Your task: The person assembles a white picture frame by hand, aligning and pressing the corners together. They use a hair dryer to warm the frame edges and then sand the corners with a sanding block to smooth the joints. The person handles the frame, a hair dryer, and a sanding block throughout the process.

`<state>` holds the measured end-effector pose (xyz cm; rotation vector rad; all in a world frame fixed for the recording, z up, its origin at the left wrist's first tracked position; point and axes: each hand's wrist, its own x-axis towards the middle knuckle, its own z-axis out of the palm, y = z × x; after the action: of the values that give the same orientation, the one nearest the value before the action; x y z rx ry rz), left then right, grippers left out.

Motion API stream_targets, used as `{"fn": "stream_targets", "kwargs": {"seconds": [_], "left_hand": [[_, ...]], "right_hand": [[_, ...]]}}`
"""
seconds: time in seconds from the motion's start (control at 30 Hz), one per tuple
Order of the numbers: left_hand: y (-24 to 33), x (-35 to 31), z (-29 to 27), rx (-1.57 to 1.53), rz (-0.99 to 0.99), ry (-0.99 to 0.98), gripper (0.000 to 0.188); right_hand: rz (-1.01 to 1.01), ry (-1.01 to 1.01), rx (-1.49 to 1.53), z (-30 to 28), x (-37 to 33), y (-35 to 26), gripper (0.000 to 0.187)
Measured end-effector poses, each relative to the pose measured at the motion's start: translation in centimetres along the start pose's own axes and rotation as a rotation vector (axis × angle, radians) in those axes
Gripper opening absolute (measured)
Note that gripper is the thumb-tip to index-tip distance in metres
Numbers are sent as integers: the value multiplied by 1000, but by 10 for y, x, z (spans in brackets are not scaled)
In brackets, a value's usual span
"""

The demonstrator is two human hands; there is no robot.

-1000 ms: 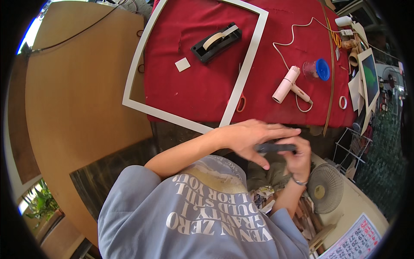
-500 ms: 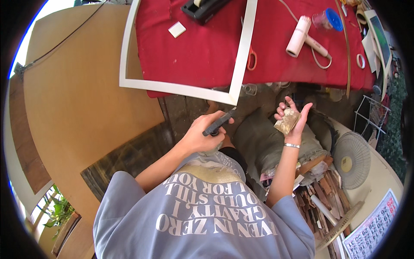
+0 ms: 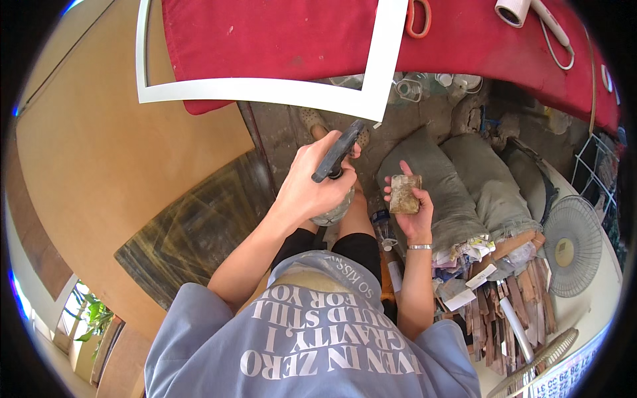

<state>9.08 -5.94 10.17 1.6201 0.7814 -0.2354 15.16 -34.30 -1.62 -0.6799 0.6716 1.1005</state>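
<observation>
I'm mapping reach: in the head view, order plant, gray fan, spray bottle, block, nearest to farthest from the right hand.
1. Block, in the right hand
2. Spray bottle, in the left hand
3. Gray fan, far right
4. Plant, far left

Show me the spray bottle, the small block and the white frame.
Spray bottle point(image 3: 338, 152): head view, on its black top.
Small block point(image 3: 403, 193): head view, on its broad face.
White frame point(image 3: 242, 90): head view, on its lower bar.
</observation>
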Motion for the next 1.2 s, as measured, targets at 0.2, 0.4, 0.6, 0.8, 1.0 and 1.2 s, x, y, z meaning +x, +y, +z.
{"fn": "stream_targets", "kwargs": {"seconds": [0.2,0.4,0.6,0.8,1.0,1.2], "left_hand": [[3,3,0,-48,-2,18,25],[2,4,-3,25,39,-27,24],[5,1,-8,-16,54,-39,27],[56,-29,-61,-161,211,147,40],[74,54,-110,-103,788,748,38],[69,153,-129,-75,1032,749,39]], "right_hand": [[-2,47,-225,5,-2,3,58],[-56,29,-361,30,-9,-5,55],[-535,164,-906,83,-6,-23,37],[-1307,-33,-1792,156,18,-39,64],[-1326,-67,-2201,186,42,-37,74],[-1292,68,-2329,177,31,-23,80]]}}
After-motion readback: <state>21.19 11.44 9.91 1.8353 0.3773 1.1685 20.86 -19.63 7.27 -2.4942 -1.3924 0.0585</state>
